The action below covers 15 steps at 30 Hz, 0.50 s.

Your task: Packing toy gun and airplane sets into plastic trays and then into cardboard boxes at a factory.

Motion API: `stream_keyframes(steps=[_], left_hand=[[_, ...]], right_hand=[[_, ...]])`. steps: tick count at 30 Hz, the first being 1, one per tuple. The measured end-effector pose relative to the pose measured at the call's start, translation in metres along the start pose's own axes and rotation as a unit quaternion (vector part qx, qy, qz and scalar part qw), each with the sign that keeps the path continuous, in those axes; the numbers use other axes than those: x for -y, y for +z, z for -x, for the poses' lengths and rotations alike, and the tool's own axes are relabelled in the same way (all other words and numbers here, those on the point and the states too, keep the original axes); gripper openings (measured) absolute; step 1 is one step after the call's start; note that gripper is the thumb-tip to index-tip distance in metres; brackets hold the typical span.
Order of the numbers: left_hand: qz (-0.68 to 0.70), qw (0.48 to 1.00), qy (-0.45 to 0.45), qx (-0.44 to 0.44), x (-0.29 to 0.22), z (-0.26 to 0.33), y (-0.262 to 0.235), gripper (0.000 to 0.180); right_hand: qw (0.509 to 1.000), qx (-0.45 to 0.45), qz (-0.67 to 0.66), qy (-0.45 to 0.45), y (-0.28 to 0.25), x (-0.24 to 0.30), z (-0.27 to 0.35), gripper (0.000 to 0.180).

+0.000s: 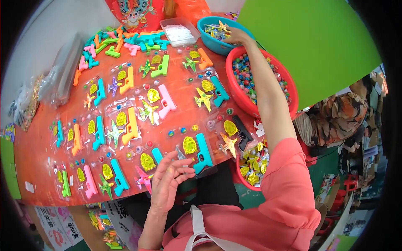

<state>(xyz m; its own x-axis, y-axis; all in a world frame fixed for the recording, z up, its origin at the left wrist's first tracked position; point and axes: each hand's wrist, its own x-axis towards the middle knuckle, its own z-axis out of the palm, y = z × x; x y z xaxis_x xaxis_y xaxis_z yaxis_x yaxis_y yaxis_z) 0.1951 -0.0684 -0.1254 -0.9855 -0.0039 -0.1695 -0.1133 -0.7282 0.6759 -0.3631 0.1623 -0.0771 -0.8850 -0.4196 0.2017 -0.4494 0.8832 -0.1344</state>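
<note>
My left hand (166, 180) hovers over the front edge of the table, its fingers curved and apart, with nothing seen between them. Just past its fingertips, a greyish toy plane (181, 154) lies in a clear blister tray beside a yellow faceted plastic piece (189, 145) and a blue toy gun (203, 154). My right arm stretches far out to a blue basin (209, 38) of small toy planes. There my right hand (238, 37) has its fingers bent at the pile, against a gold toy plane (223, 27); the fingertips are partly hidden.
Rows of filled trays with toy guns (131, 125) cover the red table (37, 167). A red basin (293, 98) of colourful balls stands right, with a tub of yellow pieces (253, 169) below it. Loose guns (146, 39) and a box of white bits (179, 33) lie at the back.
</note>
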Motion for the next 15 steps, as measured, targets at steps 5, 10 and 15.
stream_keyframes(steps=[5, 10, 15], left_hand=[[-0.018, 1.000, -0.011, -0.002, 0.003, -0.016, 0.010, 0.044], [-0.034, 0.998, -0.037, -0.024, 0.009, -0.025, 0.016, 0.042], [-0.056, 0.996, -0.044, -0.046, 0.011, -0.029, 0.021, 0.043]], right_hand=[[0.995, 0.098, 0.002, -0.037, 0.011, 0.028, -0.014, 0.083], [0.992, 0.094, 0.087, -0.019, 0.020, 0.030, -0.022, 0.075], [0.986, 0.083, 0.139, -0.035, 0.027, 0.039, -0.027, 0.061]])
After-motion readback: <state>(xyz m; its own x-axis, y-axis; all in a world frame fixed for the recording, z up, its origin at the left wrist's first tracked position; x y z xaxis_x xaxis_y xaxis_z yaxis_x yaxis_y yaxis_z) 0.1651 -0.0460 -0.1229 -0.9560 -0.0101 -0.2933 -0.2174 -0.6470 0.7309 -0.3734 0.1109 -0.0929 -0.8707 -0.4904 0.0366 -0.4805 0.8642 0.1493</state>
